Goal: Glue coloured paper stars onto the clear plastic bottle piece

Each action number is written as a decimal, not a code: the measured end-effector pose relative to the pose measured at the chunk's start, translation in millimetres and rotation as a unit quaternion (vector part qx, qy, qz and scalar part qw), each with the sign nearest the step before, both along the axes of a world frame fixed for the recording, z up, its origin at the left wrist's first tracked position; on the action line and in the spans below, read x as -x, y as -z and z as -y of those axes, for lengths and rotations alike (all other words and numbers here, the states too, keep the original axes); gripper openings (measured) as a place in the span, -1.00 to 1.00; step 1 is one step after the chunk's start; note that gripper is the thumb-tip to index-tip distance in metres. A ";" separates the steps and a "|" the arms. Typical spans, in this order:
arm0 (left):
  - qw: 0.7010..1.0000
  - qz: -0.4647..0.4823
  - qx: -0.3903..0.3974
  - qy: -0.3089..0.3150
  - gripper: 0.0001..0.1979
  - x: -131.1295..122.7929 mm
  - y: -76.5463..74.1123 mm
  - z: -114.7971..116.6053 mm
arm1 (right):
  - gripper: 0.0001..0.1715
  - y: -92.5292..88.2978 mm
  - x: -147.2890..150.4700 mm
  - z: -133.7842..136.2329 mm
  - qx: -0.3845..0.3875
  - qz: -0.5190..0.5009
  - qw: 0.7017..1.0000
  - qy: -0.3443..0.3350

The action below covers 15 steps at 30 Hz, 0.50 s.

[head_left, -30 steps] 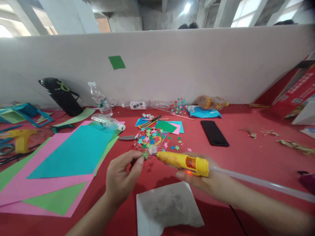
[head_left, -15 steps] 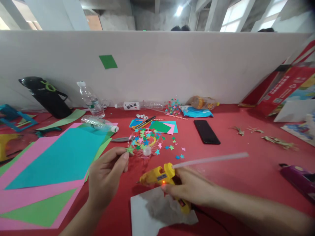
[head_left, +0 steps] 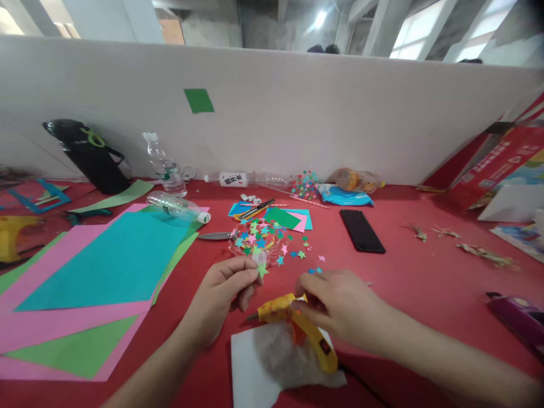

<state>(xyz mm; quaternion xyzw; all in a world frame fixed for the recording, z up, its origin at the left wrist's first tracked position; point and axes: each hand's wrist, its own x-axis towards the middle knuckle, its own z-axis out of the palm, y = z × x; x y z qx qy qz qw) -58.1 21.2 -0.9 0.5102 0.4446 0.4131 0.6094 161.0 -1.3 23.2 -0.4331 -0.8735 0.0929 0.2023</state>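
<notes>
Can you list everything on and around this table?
Table: one, red, throughout
Partition: one, white, behind
Paper square: one, green, on partition
Flask: one, black, back left
Bottles: several, mostly clear, back
Packet: one, blue, back
Paper sheets: several, blue, pink, green, left
Stars: many, mixed colours, centre
Phone: one, black, right of centre
Stalks: several, tan, right
Printed package: one, mostly red, far right
Unclear object: one, purple, right edge
Partial tool: one, yellow, left edge
Loose sheet: one, white, front centre
Glue gun: one, yellow, over the loose sheet
Left hand: one, bare, pinching a green star
Right hand: one, bare, at the glue gun
</notes>
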 end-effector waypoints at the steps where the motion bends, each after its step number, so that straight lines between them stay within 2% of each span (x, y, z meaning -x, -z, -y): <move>1: 1.000 0.015 0.025 0.005 -0.81 -2.0 -1.8 0.6 | -0.82 -4.1 2.7 -2.2 -0.048 -0.036 0.998 -0.028; 4: 0.996 0.043 0.072 0.020 -0.81 -6.0 -7.5 1.7 | -0.84 -7.6 9.7 -11.9 -0.167 -0.080 0.977 -0.106; 7: 0.993 0.060 0.098 0.036 -0.79 -6.8 -11.3 2.2 | -0.86 -2.4 13.6 -20.3 -0.234 -0.075 0.958 -0.146; 10: 0.990 0.076 0.107 0.047 -0.82 -6.8 -12.9 3.6 | -0.87 2.6 13.9 -23.4 -0.269 -0.076 0.946 -0.164; 15: 0.986 0.087 0.123 0.072 -0.81 -8.2 -12.7 8.2 | -0.87 2.6 12.1 -21.6 -0.285 -0.045 0.940 -0.184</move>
